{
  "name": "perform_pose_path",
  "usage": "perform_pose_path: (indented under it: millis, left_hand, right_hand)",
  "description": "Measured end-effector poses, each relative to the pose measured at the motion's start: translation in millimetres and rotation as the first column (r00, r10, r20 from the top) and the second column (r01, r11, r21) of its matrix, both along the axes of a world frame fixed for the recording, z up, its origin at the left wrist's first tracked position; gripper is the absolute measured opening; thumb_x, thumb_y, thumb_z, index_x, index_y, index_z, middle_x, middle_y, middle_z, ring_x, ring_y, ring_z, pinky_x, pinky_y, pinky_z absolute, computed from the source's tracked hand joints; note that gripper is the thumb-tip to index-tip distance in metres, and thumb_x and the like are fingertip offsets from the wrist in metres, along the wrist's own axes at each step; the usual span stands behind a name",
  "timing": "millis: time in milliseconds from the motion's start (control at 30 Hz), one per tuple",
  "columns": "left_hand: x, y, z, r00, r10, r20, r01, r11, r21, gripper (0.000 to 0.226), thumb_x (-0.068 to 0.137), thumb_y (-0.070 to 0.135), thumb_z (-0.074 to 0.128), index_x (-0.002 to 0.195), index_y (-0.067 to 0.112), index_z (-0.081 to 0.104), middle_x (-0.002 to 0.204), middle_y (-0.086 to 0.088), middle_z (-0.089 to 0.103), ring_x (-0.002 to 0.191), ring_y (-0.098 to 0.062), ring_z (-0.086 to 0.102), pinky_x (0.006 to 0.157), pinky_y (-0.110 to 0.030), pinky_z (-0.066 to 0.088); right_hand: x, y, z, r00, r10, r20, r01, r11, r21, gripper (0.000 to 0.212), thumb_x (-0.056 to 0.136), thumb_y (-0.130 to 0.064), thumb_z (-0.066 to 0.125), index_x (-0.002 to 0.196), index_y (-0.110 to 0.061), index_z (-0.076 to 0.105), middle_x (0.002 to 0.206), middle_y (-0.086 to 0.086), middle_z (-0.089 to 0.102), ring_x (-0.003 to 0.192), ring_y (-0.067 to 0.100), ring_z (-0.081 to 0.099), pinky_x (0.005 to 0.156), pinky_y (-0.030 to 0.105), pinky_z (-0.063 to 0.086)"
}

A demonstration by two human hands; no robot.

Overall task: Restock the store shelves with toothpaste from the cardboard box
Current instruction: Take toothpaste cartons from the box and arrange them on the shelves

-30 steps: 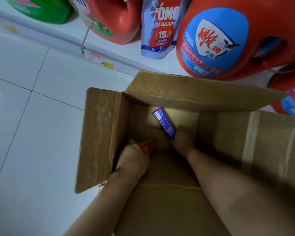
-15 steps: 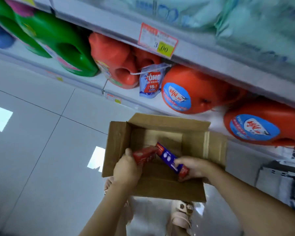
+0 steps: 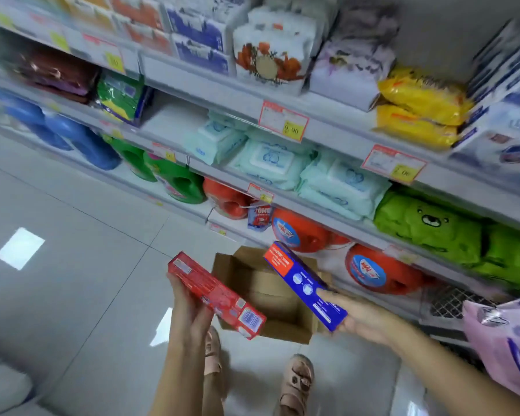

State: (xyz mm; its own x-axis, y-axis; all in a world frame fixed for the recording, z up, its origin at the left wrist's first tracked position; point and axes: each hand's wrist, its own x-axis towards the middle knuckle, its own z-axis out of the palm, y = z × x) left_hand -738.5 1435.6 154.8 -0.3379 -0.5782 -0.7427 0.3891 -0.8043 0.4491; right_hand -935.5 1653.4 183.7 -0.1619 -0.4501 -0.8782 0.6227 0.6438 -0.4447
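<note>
left hand (image 3: 189, 315): I see fingers clamped on red toothpaste box (image 3: 216, 295), lower centre.
right hand (image 3: 365, 321): fingers clamped on blue toothpaste box (image 3: 303, 283), right of centre.
cardboard box (image 3: 227, 270): open on floor (image 3: 87, 265), behind both.

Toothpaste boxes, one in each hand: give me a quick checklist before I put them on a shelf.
1. Left hand grips the red toothpaste box: ok.
2. Right hand grips the blue toothpaste box: ok.
3. Both are held above the cardboard box, outside it: ok.
4. Toothpaste spot in view on the shelves: not ok; only wet wipes, detergent jugs and other packs show.
5. Cardboard box emptied: cannot tell; its inside is partly hidden.
6. Sandals stand apart from the cardboard box: ok.
</note>
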Motion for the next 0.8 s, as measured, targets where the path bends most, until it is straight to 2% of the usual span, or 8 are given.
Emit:
perform_pose_path:
  millis: [100,233,300,367,433,500,667,800]
  left_hand:
    - [-19.2,6.2,39.0,0.975,0.195,-0.104,-0.178,0.972,0.153,0.047,0.077,0.064,0.048,0.086,0.021,0.066,0.066,0.005,0.06,0.059,-0.008,0.061,0.059,-0.019,0.054]
    - [-39.1,15.6,84.3,0.952,0.212,-0.219,-0.156,0.957,0.246,0.041,0.085,0.056,0.053,0.089,0.016,0.059,0.063,0.001,0.056,0.053,-0.01,0.057,0.052,-0.017,0.051]
    - [-43.2,20.9,106.4,0.95,0.2,-0.241,-0.141,0.96,0.241,0.038,0.092,0.052,0.049,0.085,0.015,0.056,0.057,0.0,0.056,0.047,-0.01,0.056,0.05,-0.017,0.049]
    - [-45.8,23.3,134.1,0.938,0.212,-0.274,-0.155,0.964,0.214,0.044,0.092,0.057,0.044,0.083,0.015,0.054,0.056,0.0,0.056,0.045,-0.011,0.055,0.048,-0.018,0.049]
    - [-48.6,20.4,162.6,0.927,0.212,-0.308,-0.17,0.973,0.158,0.052,0.087,0.067,0.04,0.081,0.017,0.054,0.056,0.002,0.054,0.044,-0.011,0.054,0.047,-0.017,0.048]
    - [-49.9,15.7,187.1,0.931,0.198,-0.307,-0.188,0.98,0.061,0.054,0.086,0.071,0.034,0.076,0.021,0.05,0.052,0.005,0.051,0.041,-0.008,0.049,0.044,-0.014,0.044]
    - [-57.4,-8.0,227.2,0.946,0.115,-0.305,-0.162,0.977,-0.136,0.064,0.071,0.084,0.04,0.085,0.024,0.057,0.08,0.0,0.058,0.074,-0.018,0.055,0.071,-0.032,0.049]
    - [-66.6,-19.0,276.0,0.92,-0.043,-0.388,-0.052,0.972,-0.229,0.077,0.057,0.084,0.048,0.091,0.016,0.063,0.083,-0.004,0.065,0.077,-0.021,0.064,0.071,-0.034,0.055]
  right_hand:
    - [2.6,-8.0,51.9,0.999,-0.013,-0.048,0.011,0.999,-0.046,0.067,0.07,-0.048,0.068,0.125,-0.012,0.052,0.088,0.004,0.071,0.069,0.012,0.068,0.056,0.03,0.053]
    - [15.9,-18.9,120.5,0.996,0.007,-0.089,-0.019,0.99,-0.142,0.084,0.056,-0.06,0.08,0.122,-0.015,0.054,0.088,0.002,0.074,0.072,0.013,0.071,0.056,0.028,0.054]
    - [24.4,-22.8,147.7,0.996,-0.021,-0.09,0.002,0.98,-0.201,0.097,0.031,-0.057,0.09,0.114,-0.02,0.056,0.092,0.002,0.074,0.079,0.014,0.072,0.058,0.03,0.056]
    - [34.0,-28.1,168.6,0.995,-0.051,-0.089,0.028,0.969,-0.244,0.104,0.018,-0.049,0.094,0.111,-0.029,0.055,0.105,0.001,0.072,0.094,0.019,0.069,0.074,0.041,0.058]
    - [43.0,-34.6,187.4,0.987,-0.027,-0.157,-0.02,0.956,-0.292,0.097,0.028,-0.039,0.096,0.115,-0.035,0.053,0.11,-0.002,0.07,0.102,0.022,0.067,0.09,0.052,0.052]
    - [50.4,-42.6,205.4,0.967,-0.03,-0.253,-0.058,0.941,-0.333,0.088,0.039,-0.027,0.092,0.117,-0.041,0.052,0.111,-0.007,0.07,0.104,0.021,0.067,0.091,0.052,0.051]
    - [62.3,-64.9,246.4,0.865,-0.141,-0.481,-0.116,0.877,-0.466,0.097,0.042,-0.016,0.09,0.125,-0.04,0.046,0.112,-0.019,0.068,0.105,0.008,0.065,0.085,0.035,0.055]
    - [67.7,-86.3,278.4,0.739,-0.201,-0.643,-0.217,0.833,-0.509,0.091,0.062,0.003,0.084,0.13,-0.039,0.041,0.113,-0.023,0.066,0.102,-0.001,0.064,0.077,0.014,0.05]
